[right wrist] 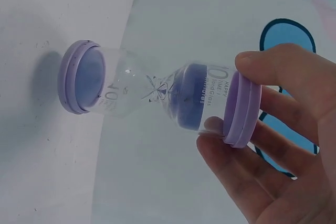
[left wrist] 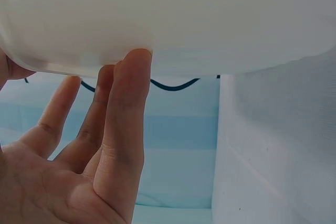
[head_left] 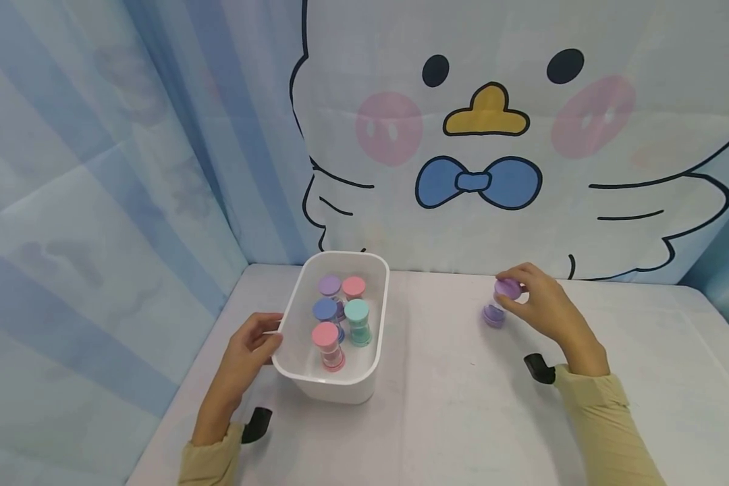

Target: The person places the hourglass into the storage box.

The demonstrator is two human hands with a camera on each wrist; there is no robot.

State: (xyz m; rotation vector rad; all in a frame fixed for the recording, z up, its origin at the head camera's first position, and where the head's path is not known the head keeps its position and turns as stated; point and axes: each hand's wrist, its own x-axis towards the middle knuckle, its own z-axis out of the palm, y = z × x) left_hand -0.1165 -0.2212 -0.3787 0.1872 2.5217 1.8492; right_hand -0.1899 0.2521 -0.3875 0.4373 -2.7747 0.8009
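My right hand [head_left: 543, 304] pinches a purple sand timer [head_left: 507, 289] by its top cap, between thumb and fingers. The right wrist view shows its clear glass [right wrist: 126, 77], printed with a 10, and blue-violet sand at both ends. Its lower cap [right wrist: 79, 77] is right at the white tabletop. At the left, my left hand [head_left: 243, 354] holds the side of a white bin [head_left: 352, 391], the thumb at its rim and the fingertips [left wrist: 139, 59] against its outer wall. Inside the bin stand several sand timers, among them pink [head_left: 325, 335], green [head_left: 357, 310] and blue [head_left: 325, 310] ones.
Behind the white table [head_left: 437, 405] hangs a cloth backdrop [head_left: 480, 236] with a cartoon face and bow tie. A blue-striped curtain [head_left: 97, 202] borders the left side. Black wrist mounts [head_left: 539, 368] stick out by both sleeves.
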